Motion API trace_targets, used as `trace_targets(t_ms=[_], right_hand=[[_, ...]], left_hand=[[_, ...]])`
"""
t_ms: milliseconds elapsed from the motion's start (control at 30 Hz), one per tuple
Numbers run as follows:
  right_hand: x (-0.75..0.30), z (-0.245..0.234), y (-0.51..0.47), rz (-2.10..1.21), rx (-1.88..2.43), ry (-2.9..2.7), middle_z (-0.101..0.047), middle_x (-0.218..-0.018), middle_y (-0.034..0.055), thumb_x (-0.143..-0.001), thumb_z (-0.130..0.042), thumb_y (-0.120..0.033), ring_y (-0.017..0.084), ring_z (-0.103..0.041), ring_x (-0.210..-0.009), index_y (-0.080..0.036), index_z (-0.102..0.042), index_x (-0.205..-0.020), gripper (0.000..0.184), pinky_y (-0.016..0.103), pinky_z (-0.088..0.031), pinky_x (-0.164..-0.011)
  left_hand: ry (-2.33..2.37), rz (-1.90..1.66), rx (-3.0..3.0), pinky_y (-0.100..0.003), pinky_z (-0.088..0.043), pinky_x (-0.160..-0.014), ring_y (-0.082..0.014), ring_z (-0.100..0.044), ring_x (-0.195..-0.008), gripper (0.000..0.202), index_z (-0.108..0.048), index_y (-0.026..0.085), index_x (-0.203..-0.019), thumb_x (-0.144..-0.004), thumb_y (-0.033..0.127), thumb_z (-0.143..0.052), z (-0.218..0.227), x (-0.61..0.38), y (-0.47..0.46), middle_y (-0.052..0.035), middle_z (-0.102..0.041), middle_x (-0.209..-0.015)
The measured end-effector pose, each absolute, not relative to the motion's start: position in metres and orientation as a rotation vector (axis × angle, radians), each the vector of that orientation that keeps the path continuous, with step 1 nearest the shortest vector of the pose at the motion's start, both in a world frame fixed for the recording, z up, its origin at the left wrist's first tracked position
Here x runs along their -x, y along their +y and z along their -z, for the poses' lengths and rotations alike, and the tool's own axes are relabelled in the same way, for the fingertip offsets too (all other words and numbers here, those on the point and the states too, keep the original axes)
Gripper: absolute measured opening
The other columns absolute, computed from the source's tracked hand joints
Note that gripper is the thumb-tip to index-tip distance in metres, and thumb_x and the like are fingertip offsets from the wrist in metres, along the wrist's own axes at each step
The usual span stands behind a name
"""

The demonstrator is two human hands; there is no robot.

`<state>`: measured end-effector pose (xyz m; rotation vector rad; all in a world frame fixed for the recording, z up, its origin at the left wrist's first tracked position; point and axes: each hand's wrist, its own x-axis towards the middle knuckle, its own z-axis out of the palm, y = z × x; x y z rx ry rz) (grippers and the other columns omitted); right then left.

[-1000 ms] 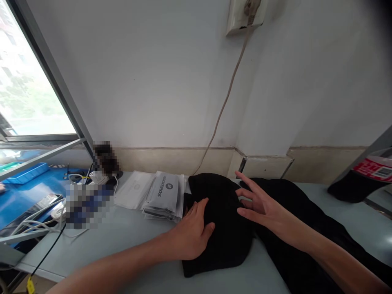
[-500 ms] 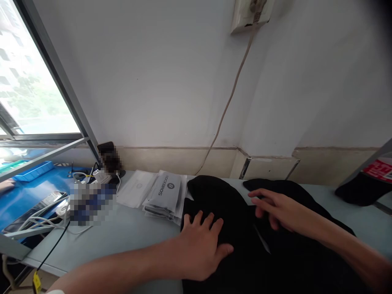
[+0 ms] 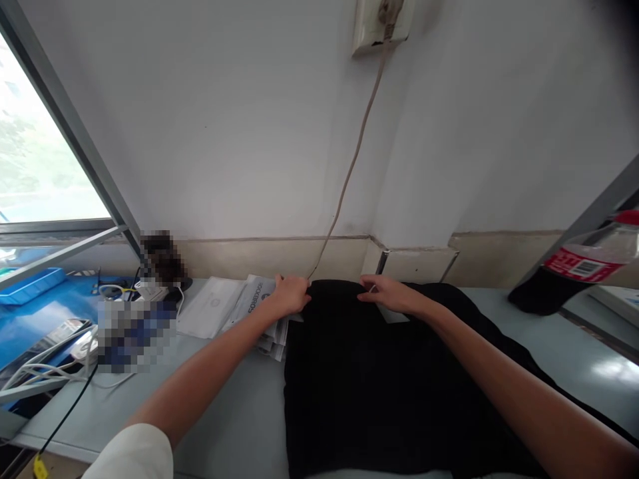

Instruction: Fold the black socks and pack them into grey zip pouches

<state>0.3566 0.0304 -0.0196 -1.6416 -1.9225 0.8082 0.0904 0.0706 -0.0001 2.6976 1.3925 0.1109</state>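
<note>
Left hand (image 3: 291, 295), right hand (image 3: 392, 294) pinching black cloth (image 3: 369, 392); red-labelled bottle (image 3: 582, 266) holds dark liquid (image 3: 536, 291).

The cloth (image 3: 349, 406) is plain black, with no print visible. It lies spread on the grey table (image 3: 239, 406), its far edge narrow and gently rounded, its left side running almost straight down to a wide near edge. Black fabric continues to the right; whether it is the same piece cannot be told. A small grey gap shows near the far end.
</note>
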Motion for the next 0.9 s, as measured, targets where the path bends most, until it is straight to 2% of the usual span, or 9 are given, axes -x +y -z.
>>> trace_targets(t_ms=[133, 233, 300, 467, 567, 667, 733, 800, 900], right_hand=[[-0.361, -0.012, -0.007, -0.744, 1.528, -1.894, -0.069, -0.102, 0.0041, -0.09, -0.06, -0.055, 0.026, -0.062, -0.099, -0.024, -0.063, -0.093, 0.031, 0.037, -0.049, -0.091], [-0.37, -0.035, -0.048, -1.025, 1.466, -2.011, -0.073, -0.104, 0.0044, -0.085, -0.07, -0.054, 0.03, -0.065, -0.104, -0.027, -0.071, -0.099, 0.03, 0.04, -0.052, -0.093], [-0.37, -0.044, -0.071, -1.219, 1.484, -2.065, -0.074, -0.114, 0.0045, -0.081, -0.077, -0.052, 0.033, -0.065, -0.112, -0.031, -0.076, -0.109, 0.035, 0.04, -0.052, -0.096], [-0.338, -0.031, -0.094, -1.286, 1.532, -2.242, -0.077, -0.094, 0.0036, -0.095, -0.056, -0.057, 0.027, -0.071, -0.085, -0.031, -0.078, -0.105, 0.036, 0.035, -0.055, -0.075], [-0.319, -0.012, -0.089, -1.02, 1.631, -2.349, -0.078, -0.109, 0.0079, -0.097, -0.053, -0.058, 0.032, -0.07, -0.102, -0.028, -0.079, -0.112, 0.042, 0.044, -0.054, -0.09], [-0.316, 0.005, -0.077, -0.666, 1.669, -2.377, -0.059, -0.151, 0.0102, -0.098, -0.051, -0.059, 0.04, -0.043, -0.145, -0.026, -0.062, -0.143, 0.057, 0.058, -0.032, -0.119], [-0.317, 0.012, -0.072, -0.583, 1.622, -2.407, -0.043, -0.164, 0.0062, -0.098, -0.053, -0.057, 0.038, -0.023, -0.156, -0.028, -0.049, -0.154, 0.063, 0.06, -0.021, -0.125], [-0.317, 0.014, -0.073, -0.56, 1.562, -2.394, -0.042, -0.165, 0.0048, -0.099, -0.054, -0.052, 0.036, -0.027, -0.154, -0.031, -0.051, -0.151, 0.056, 0.057, -0.028, -0.123], [-0.311, 0.015, -0.09, -0.56, 1.523, -2.329, -0.06, -0.145, 0.0072, -0.103, -0.049, -0.047, 0.032, -0.056, -0.133, -0.03, -0.067, -0.128, 0.035, 0.048, -0.05, -0.107]], left_hand=[[1.24, -0.426, -2.737, -0.037, -0.041, -0.102, -0.026, -0.057, -0.119, 0.025, -0.061, 0.02, -0.122, -0.104, 0.027, -0.047, -0.028, -0.069, 0.047, -0.0082, -0.068, -0.124], [0.701, -0.369, -2.747, -0.036, -0.041, -0.1, -0.0228, -0.063, -0.103, 0.018, -0.066, 0.024, -0.11, -0.099, 0.037, -0.062, -0.046, -0.044, 0.01, -0.0014, -0.071, -0.106], [0.565, -0.167, -2.741, -0.036, -0.044, -0.095, -0.0233, -0.064, -0.097, 0.031, -0.068, 0.025, -0.109, -0.093, 0.052, -0.069, -0.047, -0.033, -0.015, -0.0003, -0.072, -0.097], [0.622, -0.358, -3.061, -0.045, -0.04, -0.109, -0.0316, -0.056, -0.127, 0.026, -0.067, 0.017, -0.114, -0.102, 0.039, -0.059, -0.002, -0.036, -0.047, -0.0134, -0.065, -0.127], [0.684, -0.329, -3.182, -0.05, -0.042, -0.106, -0.0336, -0.062, -0.116, 0.036, -0.068, 0.013, -0.107, -0.102, 0.046, -0.056, 0.023, -0.046, -0.053, -0.0152, -0.07, -0.109], [0.633, -0.283, -3.062, -0.041, -0.048, -0.093, -0.0254, -0.067, -0.097, 0.038, -0.066, 0.015, -0.114, -0.105, 0.048, -0.049, 0.021, -0.049, -0.062, -0.0093, -0.072, -0.099], [0.537, -0.276, -2.932, -0.035, -0.047, -0.094, -0.0209, -0.067, -0.097, 0.032, -0.064, 0.018, -0.119, -0.107, 0.043, -0.048, 0.013, -0.047, -0.069, -0.0054, -0.074, -0.103], [0.482, -0.291, -2.864, -0.033, -0.045, -0.099, -0.0202, -0.066, -0.104, 0.032, -0.064, 0.02, -0.12, -0.106, 0.044, -0.05, 0.008, -0.042, -0.074, -0.005, -0.074, -0.11], [0.452, -0.312, -2.861, -0.036, -0.043, -0.108, -0.0249, -0.062, -0.119, 0.055, -0.06, 0.018, -0.129, -0.096, 0.062, -0.059, 0.012, -0.031, -0.081, -0.0101, -0.068, -0.127]])
